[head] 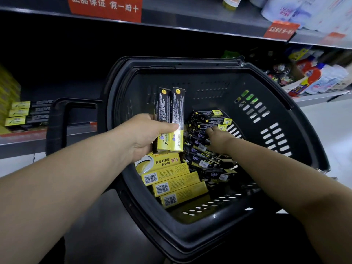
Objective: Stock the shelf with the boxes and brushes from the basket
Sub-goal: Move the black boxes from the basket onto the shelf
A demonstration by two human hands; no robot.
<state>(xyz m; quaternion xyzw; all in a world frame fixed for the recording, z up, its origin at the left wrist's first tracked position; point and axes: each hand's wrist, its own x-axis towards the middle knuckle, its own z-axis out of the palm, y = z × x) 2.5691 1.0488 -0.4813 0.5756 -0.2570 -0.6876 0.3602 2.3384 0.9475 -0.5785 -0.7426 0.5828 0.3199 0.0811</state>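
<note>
Shelf: dark bay at 9 to 12 o'clock, with a small stack of matching boxes already lying at 9.

Basket: fills centre frame and sits tipped towards the shelf. Its load is still heavy, so stocking looks far from done.

Yellow boxes: a row at 6 o'clock in the basket, leaning like shingles.

Black boxes: a loose heap at 3 o'clock in the basket. Can't tell if any hold brushes.

Pair: two black-and-yellow boxes held upright, side by side, above the yellow row.

Left grip: curled round the low end of the pair, thumb across the front.

Right grip: down in the black heap with fingertips on one box. Can't tell if it has closed.

Risks:
- The pair is held only at the bottom, so the tall ends could splay or one box slide out.
- Pulling one box from the heap could shift its neighbours.
- Adding a third box may overload the left grip.
</note>
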